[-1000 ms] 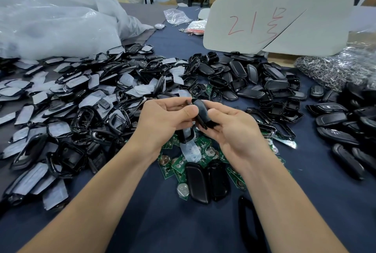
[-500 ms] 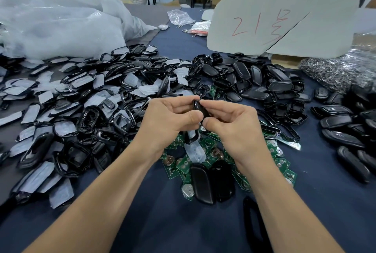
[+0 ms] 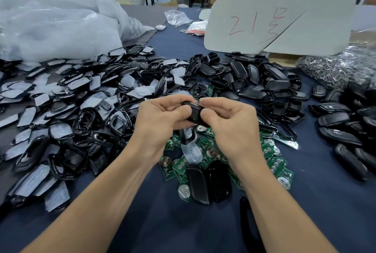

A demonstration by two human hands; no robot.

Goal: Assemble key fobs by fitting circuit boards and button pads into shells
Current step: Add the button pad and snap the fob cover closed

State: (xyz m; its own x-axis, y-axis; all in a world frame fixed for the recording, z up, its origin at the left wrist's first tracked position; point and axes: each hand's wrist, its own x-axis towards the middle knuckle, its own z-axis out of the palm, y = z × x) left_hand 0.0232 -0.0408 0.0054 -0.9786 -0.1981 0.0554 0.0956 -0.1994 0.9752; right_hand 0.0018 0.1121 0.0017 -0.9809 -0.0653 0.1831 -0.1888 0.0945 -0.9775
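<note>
A black key fob shell [image 3: 195, 111] is gripped between the left hand [image 3: 162, 118] and the right hand [image 3: 230, 122], the fingers and thumbs of both curled round it. Its parts are judged best pressed together evenly along the seam, so that nothing inside is skewed. Below it, green circuit boards [image 3: 177, 166] and a translucent button pad [image 3: 191, 151] are heaped on a navy cloth [image 3: 142, 212] between piles of black shell parts [image 3: 85, 118], with clear plastic bags [image 3: 50, 28] and a white board [image 3: 280, 18] marked in red farther back.
</note>
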